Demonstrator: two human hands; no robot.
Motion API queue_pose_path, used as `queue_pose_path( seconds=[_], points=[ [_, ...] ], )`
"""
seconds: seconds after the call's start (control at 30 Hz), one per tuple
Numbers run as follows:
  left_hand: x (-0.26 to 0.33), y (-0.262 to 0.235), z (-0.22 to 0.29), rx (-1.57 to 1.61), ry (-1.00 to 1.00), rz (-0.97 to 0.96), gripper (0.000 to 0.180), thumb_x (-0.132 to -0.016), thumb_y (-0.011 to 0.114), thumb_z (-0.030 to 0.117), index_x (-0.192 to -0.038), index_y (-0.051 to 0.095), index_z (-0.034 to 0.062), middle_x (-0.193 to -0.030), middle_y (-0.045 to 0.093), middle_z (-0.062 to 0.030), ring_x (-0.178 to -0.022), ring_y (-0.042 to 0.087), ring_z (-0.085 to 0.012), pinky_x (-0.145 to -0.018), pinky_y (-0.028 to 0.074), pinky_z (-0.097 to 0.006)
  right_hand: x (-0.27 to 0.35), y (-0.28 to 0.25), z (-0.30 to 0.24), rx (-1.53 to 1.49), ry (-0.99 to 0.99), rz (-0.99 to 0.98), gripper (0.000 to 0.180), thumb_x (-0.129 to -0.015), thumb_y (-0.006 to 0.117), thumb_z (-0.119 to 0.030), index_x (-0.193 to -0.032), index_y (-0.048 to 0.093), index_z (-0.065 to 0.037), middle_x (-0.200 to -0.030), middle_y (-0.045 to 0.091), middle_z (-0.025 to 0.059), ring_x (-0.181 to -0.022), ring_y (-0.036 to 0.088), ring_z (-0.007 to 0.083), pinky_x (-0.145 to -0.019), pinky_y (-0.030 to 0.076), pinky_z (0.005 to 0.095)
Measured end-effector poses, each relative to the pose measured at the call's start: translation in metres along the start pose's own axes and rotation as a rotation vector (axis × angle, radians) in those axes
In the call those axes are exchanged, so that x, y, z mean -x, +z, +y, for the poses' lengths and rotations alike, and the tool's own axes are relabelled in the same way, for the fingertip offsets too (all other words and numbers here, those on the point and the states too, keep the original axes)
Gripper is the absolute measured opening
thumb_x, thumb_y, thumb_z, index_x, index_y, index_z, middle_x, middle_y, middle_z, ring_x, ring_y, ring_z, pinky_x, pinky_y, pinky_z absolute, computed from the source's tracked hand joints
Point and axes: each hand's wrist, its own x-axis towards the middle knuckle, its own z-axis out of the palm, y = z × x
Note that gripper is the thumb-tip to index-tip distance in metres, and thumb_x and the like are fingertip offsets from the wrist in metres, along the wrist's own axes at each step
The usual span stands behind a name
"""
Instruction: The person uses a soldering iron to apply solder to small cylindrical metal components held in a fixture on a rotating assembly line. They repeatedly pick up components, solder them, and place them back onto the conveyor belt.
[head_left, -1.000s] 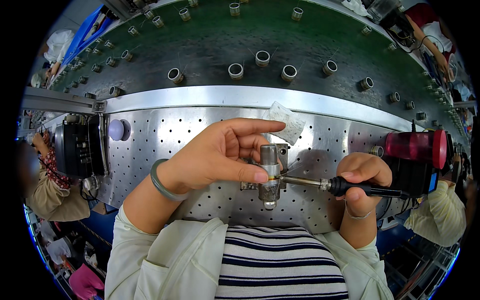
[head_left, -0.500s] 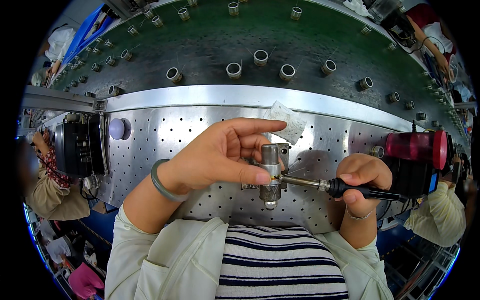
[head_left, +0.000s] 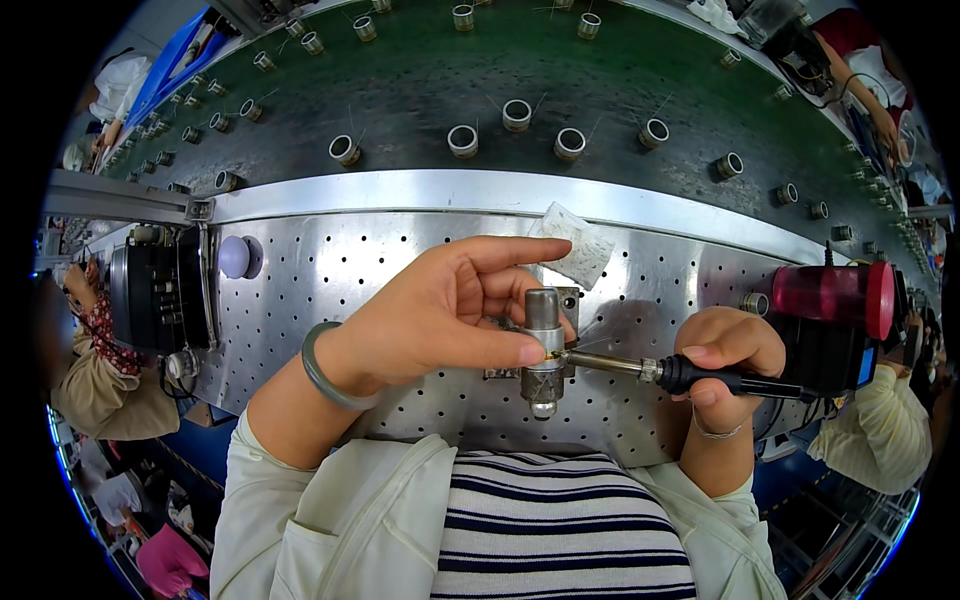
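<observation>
Sideways, half-curled right hand pinches soldering iron.

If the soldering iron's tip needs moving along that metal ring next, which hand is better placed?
Probably the right: the right hand holds the soldering iron, with its tip at the metal ring. The left hand has its thumb at the ring.

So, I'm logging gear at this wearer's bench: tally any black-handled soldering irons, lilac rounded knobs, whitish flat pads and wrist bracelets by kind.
Black-handled soldering iron: 1
Lilac rounded knob: 1
Whitish flat pad: 1
Smooth grey-green bracelet plus thin silvery bracelet: 2
Total: 5
</observation>
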Motion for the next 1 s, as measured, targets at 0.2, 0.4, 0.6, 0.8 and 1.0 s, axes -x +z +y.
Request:
queue_pose_path(
  seconds=[0.2,0.4,0.6,0.8,1.0],
  points=[
    [0.000,-0.002,-0.002,0.029,0.001,-0.032,0.076,-0.072,0.073,-0.002,-0.138,0.036,-0.0054,-0.100,0.064,-0.0139,-0.098,0.063,-0.0203,-0.086,0.049,-0.028,0.000,-0.002,0.002,-0.016,-0.024,0.025,0.021,-0.071,0.076,-0.005,-0.082,0.061,0.004,-0.066,0.061,0.0111,-0.049,0.056,0.0166,-0.047,0.043,0.0248],
    [-0.011,-0.024,0.015,0.027,0.176,0.004,0.064,-0.078,0.066,-0.005,-0.137,0.041,-0.0011,-0.106,0.064,-0.0135,-0.099,0.060,-0.0152,-0.087,0.047,-0.025,-0.006,0.007,-0.002,-0.072,-0.038,0.174,0.027,-0.079,0.076,-0.018,-0.082,0.056,0.001,-0.062,0.056,0.0074,-0.044,0.052,0.0117,-0.040,0.040,0.0205],
    [-0.008,-0.114,0.091,-1.005,0.669,0.783,0.038,-0.075,0.072,0.002,-0.112,0.063,0.0013,-0.099,0.064,-0.0071,-0.088,0.060,-0.0134,-0.078,0.049,-0.026,-0.003,0.007,-0.014,0.014,0.039,0.222,0.031,-0.079,0.072,-0.023,-0.077,0.050,-0.003,-0.061,0.049,0.0035,-0.047,0.044,0.0099,-0.044,0.034,0.0226],
    [0.014,-0.221,0.115,-1.536,0.388,1.232,0.031,-0.069,0.077,0.016,-0.097,0.068,0.0045,-0.093,0.062,-0.0109,-0.079,0.060,-0.0252,-0.070,0.049,-0.034,-0.005,0.008,-0.008,-0.024,0.053,0.201,0.029,-0.079,0.075,-0.021,-0.080,0.054,-0.001,-0.063,0.056,0.0062,-0.046,0.049,0.0100,-0.044,0.037,0.0208],
    [-0.019,-0.112,0.091,-1.534,0.787,0.809,0.040,-0.068,0.079,0.018,-0.104,0.066,0.0071,-0.106,0.059,-0.0085,-0.095,0.056,-0.0236,-0.076,0.047,-0.031,-0.001,-0.004,-0.006,-0.041,0.088,0.202,0.020,-0.079,0.072,-0.011,-0.080,0.056,0.002,-0.065,0.059,0.0089,-0.047,0.054,0.0102,-0.045,0.042,0.0192]
  ],
)
